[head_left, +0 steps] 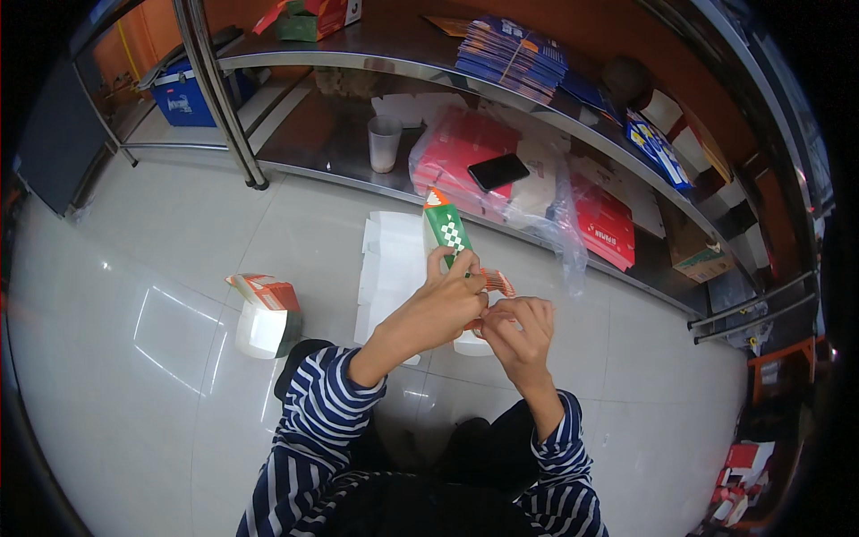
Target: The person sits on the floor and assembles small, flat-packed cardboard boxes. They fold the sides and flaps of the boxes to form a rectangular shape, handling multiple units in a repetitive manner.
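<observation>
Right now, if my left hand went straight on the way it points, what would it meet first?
The green and orange carton, which your left hand touches; beyond it, probably the clear plastic, though depth is unclear.

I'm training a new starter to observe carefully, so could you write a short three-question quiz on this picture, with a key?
1. True or false: the left hand is touching the green carton.

2. What lies on the plastic-covered stack?
a. Scissors
b. A black phone
c. A tape roll

3. On which shelf does the blue stack sit?

Key:
1. True.
2. b.
3. The upper shelf.
</observation>
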`<state>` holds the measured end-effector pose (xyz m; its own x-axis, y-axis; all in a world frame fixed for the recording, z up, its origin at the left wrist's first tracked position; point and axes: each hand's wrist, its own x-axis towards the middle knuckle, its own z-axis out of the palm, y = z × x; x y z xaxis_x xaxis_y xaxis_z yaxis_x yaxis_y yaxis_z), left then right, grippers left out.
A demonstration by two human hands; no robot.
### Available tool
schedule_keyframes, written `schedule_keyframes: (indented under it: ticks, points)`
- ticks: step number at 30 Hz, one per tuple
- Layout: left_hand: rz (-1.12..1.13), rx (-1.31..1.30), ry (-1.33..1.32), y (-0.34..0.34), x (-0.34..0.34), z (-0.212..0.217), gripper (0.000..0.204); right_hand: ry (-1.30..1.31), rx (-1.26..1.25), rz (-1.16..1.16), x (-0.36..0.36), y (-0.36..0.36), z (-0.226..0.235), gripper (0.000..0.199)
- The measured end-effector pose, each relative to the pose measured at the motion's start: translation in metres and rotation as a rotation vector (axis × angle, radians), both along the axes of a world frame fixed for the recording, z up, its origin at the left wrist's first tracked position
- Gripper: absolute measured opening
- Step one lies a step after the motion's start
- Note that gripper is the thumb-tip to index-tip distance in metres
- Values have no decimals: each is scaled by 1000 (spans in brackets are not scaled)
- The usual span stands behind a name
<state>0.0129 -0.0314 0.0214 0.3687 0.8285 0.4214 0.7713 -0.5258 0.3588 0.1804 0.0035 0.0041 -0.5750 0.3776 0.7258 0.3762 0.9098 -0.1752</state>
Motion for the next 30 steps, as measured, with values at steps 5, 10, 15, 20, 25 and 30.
schedule_keyframes:
  ticks: [5, 10, 15, 20, 25, 30]
  points:
    - [51, 92, 40, 3, 0, -5, 14, 19, -40, -23, 3, 4, -5, 19]
    - [42, 61, 52, 2, 0, -2, 15, 16, -47, -1, 4, 7, -5, 19]
    - [17, 51, 9, 2, 1, -4, 15, 11, -31, -18, 2, 4, -4, 19]
    - [5, 46, 8, 4, 4, -8, 14, 6, -37, -53, 1, 2, -4, 19]
    - [-7, 27, -21, 7, 4, -10, 13, -2, 8, -85, 0, 3, -6, 18]
    - [-15, -2, -21, 9, 4, -13, 16, -28, -16, -114, 0, 2, -5, 17]
